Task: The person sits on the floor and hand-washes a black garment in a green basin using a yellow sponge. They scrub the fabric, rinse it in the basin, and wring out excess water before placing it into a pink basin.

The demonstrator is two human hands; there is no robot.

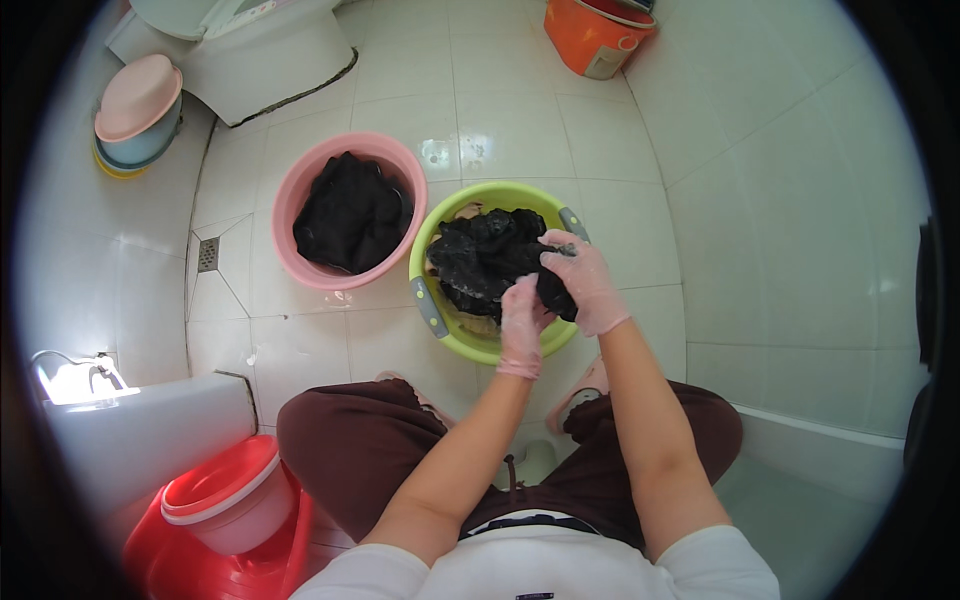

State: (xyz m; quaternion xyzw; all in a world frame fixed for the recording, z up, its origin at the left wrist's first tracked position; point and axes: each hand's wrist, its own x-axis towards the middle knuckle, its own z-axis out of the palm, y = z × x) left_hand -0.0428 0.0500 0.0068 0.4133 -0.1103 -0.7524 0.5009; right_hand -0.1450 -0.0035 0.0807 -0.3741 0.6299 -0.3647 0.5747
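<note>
A lime-green plastic basin (491,352) with grey handles stands on the floor before me, with wet black cloth (480,259) bunched inside. Some beige fabric (470,211) shows at its far edge. Both hands wear thin, translucent pinkish gloves. At the near right of the basin, my left hand (521,322) grips a fold of the black cloth. My right hand (583,281) holds another part of it by the right rim, and a bunched end hangs between the two hands. Left of this, a pink basin (283,247) holds more black cloth (352,214) lying in water.
A floor drain (208,254) lies left of the pink basin. Stacked basins (139,105) lean by the left wall near a toilet (262,64). An orange bucket (589,37) stands at the far right. Red and white basins (232,495) sit by my left knee.
</note>
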